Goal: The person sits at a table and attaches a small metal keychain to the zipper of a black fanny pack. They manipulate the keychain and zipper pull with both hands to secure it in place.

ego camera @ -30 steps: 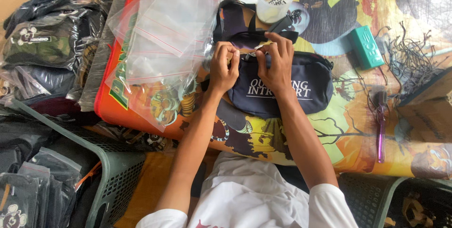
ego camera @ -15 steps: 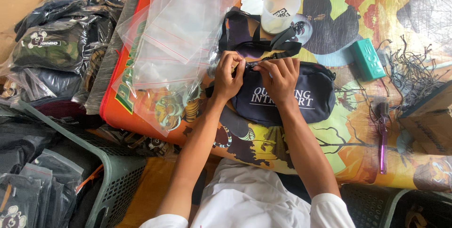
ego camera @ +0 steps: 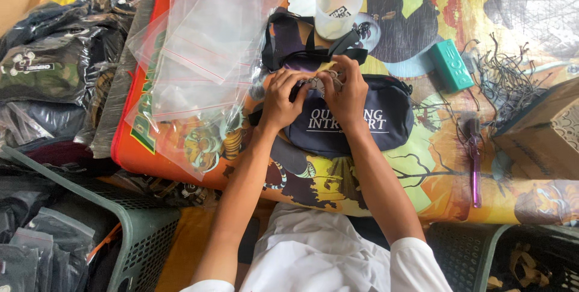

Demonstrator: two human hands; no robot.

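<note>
A dark navy pouch bag [ego camera: 386, 123] with white lettering lies on a colourful printed mat [ego camera: 458, 165]. My left hand [ego camera: 280, 100] and my right hand [ego camera: 347, 90] meet at the bag's top edge, fingers pinched together on a small tag or zipper pull there. What exactly sits between the fingertips is too small to tell. The bag's black strap [ego camera: 289, 38] loops away behind my hands towards a white plastic cup [ego camera: 336, 7].
A stack of clear zip bags [ego camera: 199, 57] lies left of the bag. A teal box [ego camera: 451, 64], black strings [ego camera: 512, 81], a purple tool [ego camera: 474, 159] and a cardboard box [ego camera: 543, 129] sit right. Packed dark clothing [ego camera: 48, 69] and grey baskets [ego camera: 132, 231] stand at left.
The view has shifted so the bag and hands sit lower in the frame. Both hands stay together at the bag's top edge, fingers working slightly.
</note>
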